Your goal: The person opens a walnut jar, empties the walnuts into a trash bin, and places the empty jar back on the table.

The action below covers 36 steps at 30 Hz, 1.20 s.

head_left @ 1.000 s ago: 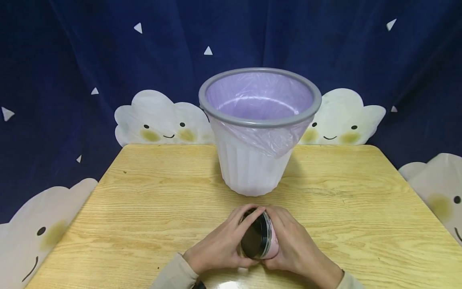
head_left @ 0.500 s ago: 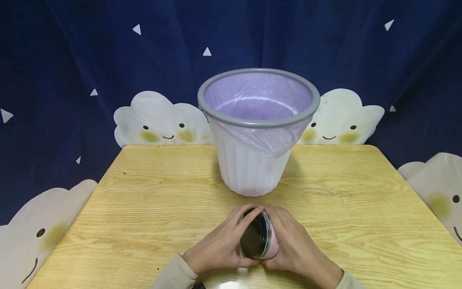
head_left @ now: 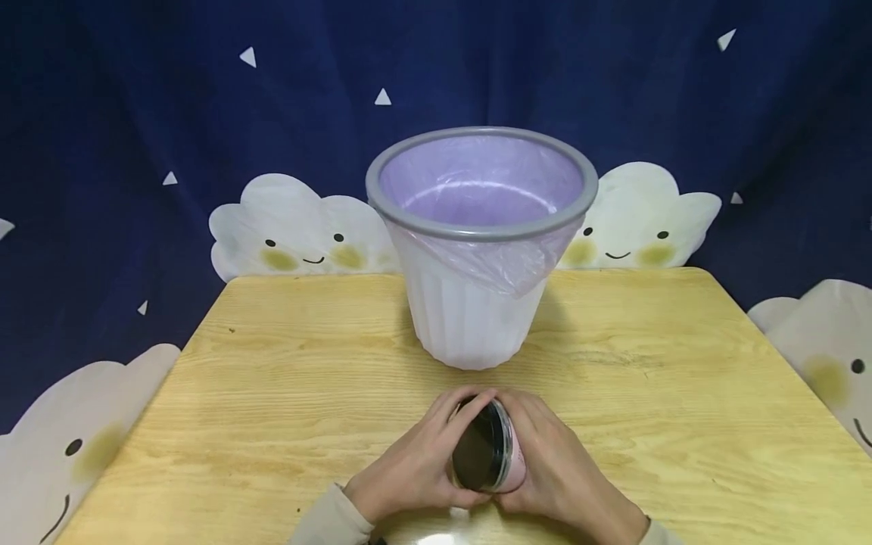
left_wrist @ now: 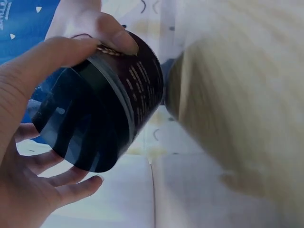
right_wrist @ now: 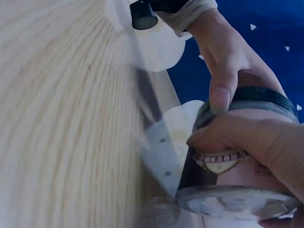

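1 squat cylindrical pink/dark-brown jar (head_left: 515, 467) w/ 1 round black lid (head_left: 475, 453), 1 ribbed white bin w/ grey rim (head_left: 470, 310), 1 light-wood table (head_left: 272, 378). Jar: light lettering, clear base, tilted, lid to L, btwn 2 hands, in front of bin. L hand (head_left: 417, 460) curled round lid end, R hand (head_left: 553, 463) gripping body.

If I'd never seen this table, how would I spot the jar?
Find the white bin on the wooden table. In front of it, the left hand and right hand hold the tilted jar. Unlike the bin, it's small, with a black lid and partly pink side.
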### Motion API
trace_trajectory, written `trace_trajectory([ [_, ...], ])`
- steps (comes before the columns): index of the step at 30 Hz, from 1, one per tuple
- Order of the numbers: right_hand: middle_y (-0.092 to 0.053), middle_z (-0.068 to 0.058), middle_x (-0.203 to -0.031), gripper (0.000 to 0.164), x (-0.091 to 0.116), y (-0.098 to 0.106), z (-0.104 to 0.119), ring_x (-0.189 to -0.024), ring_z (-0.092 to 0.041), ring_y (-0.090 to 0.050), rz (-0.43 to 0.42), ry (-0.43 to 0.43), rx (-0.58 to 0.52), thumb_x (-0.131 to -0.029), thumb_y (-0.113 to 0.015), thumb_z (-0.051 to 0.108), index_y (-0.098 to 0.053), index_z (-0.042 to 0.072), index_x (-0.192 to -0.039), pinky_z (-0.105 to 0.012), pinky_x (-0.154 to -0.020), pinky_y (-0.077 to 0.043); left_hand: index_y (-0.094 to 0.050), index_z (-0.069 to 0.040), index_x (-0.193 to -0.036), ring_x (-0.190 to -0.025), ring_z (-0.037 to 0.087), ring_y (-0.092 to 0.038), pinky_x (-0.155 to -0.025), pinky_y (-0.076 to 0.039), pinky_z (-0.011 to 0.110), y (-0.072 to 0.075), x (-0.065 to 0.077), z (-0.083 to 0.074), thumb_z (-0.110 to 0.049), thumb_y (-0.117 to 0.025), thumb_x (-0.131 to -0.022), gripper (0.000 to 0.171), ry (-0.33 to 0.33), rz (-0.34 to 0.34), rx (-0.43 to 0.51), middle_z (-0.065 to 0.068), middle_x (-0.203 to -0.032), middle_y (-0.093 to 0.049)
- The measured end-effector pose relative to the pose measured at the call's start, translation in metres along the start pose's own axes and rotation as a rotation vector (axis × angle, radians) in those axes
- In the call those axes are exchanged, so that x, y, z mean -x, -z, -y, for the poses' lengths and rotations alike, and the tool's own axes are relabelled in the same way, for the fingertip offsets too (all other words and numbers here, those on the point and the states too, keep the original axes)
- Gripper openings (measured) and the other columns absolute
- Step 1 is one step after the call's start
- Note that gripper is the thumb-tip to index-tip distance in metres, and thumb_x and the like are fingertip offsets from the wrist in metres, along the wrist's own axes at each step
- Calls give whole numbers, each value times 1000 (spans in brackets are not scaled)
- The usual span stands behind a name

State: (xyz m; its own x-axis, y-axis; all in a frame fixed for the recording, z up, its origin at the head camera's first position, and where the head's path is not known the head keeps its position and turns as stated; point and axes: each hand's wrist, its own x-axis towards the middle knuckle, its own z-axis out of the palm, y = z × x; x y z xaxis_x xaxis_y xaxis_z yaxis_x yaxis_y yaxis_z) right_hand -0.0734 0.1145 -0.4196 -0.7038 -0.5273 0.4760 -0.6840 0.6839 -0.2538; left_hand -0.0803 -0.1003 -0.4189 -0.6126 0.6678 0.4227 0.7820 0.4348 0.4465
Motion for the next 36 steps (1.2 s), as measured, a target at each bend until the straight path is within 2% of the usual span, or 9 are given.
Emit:
trace_trajectory([
  [5,-52,0,-126,108,3,3,5,-117,-16,-50,17,28,-20,-36,-88,36,-48,7,-132,-39,-96,-49,-22,-16,-153,-131,18,-35,-101,-45,35,-2,10,-7,-41,-87,-66,111,54,-18,45,4,-146,-30],
  [7,-52,0,-127,108,3,4,7,-117,-15,-49,13,37,-18,-35,-88,37,-48,7,-132,-38,-96,-48,-23,-15,-153,-131,19,-36,-101,-45,36,-4,13,-8,-40,-87,-66,111,59,-43,57,4,-146,-30],
  [15,-52,0,-127,109,7,2,11,-118,-16,-49,-10,52,-18,-35,-88,33,-49,6,-133,-34,-100,-43,-28,-14,-150,-126,17,-42,-102,-44,37,-20,22,-13,-37,-87,-67,104,120,-170,233,1,-143,-31],
  [20,-53,-1,-129,109,13,-2,13,-122,-18,-48,-66,20,-2,-34,-88,35,-51,5,-132,-26,-106,-33,-32,-16,-147,-125,17,-42,-101,-44,37,-27,22,-12,-37,-88,-66,101,127,-215,266,0,-140,-34],
  [23,-53,-4,-131,110,16,-5,15,-121,-20,-49,-105,19,2,-36,-90,38,-51,4,-133,-27,-106,-35,-36,-19,-144,-123,17,-43,-100,-45,37,-29,22,-10,-37,-89,-63,99,139,-229,293,-1,-138,-36],
  [27,-52,-5,-133,111,19,-8,15,-122,-22,-49,-117,15,-16,-42,-91,43,-49,3,-136,-28,-106,-35,-38,-18,-143,-122,17,-46,-99,-45,37,-30,21,-9,-37,-91,-61,99,142,-246,307,-1,-136,-38],
  [30,-51,-8,-133,112,20,-10,14,-122,-24,-48,-114,20,-33,-45,-91,44,-46,1,-138,-25,-110,-29,-38,-17,-144,-121,17,-46,-99,-46,38,-32,21,-9,-37,-91,-61,100,135,-260,306,-1,-136,-39],
  [36,-51,-12,-133,114,21,-12,15,-122,-28,-48,-129,37,-29,-46,-91,48,-46,-2,-138,-24,-114,-22,-35,-18,-145,-121,18,-47,-99,-46,37,-34,21,-13,-35,-90,-64,99,149,-305,387,2,-136,-41],
])
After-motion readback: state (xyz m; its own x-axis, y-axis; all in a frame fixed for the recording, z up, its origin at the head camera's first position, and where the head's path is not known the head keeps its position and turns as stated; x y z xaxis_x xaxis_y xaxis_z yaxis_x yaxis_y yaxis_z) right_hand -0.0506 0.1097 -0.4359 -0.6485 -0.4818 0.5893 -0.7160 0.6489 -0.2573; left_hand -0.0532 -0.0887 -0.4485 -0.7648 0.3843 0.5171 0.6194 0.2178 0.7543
